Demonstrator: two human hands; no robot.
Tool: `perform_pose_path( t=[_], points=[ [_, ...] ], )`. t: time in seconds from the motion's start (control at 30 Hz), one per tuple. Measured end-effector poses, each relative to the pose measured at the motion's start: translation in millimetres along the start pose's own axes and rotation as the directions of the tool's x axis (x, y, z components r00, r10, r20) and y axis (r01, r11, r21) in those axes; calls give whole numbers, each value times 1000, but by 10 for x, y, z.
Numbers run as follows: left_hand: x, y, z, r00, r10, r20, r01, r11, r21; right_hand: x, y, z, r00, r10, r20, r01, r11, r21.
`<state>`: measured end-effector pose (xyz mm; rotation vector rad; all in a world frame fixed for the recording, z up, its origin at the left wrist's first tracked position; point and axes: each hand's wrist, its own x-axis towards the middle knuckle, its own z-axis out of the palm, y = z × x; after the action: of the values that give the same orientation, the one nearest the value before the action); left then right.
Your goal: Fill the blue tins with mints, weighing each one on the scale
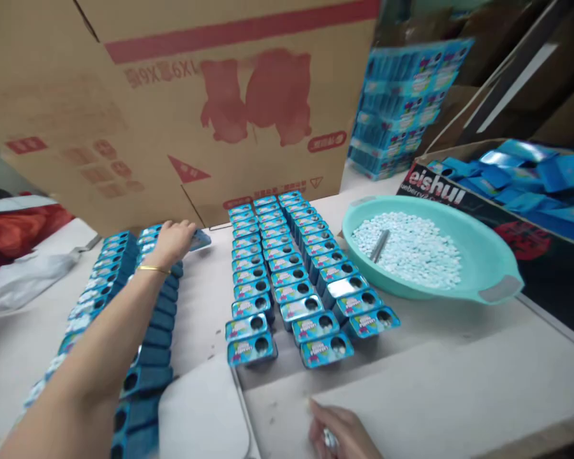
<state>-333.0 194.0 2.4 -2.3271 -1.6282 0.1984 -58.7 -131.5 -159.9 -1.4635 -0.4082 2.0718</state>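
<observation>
My left hand reaches far over the left rows of blue tins, its fingers closed on one small blue tin at the far end of a row. A thin gold bangle sits on that wrist. My right hand rests low on the table's near edge, fingers curled around something small and pale I cannot make out. Three neat rows of blue tins with round holes in their lids stand in the middle of the table, between the two hands.
A teal basin of small white tablets with a metal scoop stands at the right. A big cardboard box blocks the back. Stacked blue packs and a box of blue wrappers lie far right. A white tray lies in front.
</observation>
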Motion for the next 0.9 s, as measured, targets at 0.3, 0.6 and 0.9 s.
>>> perform_pose_path(
  t=[0.3, 0.6, 0.9],
  points=[
    [-2114, 788, -1091, 947, -8, 320, 63, 985, -161, -317, -89, 26, 991, -87, 98, 75, 990, 122],
    [-2689, 1423, -911, 966, 25, 259, 37, 973, -230, -423, -86, -87, 975, -15, 221, -46, 962, 269],
    [-3294, 2957, -588, 962, 245, 123, -106, 748, -655, -842, 148, -33, 890, -15, 455, -265, 795, 545]
  ],
)
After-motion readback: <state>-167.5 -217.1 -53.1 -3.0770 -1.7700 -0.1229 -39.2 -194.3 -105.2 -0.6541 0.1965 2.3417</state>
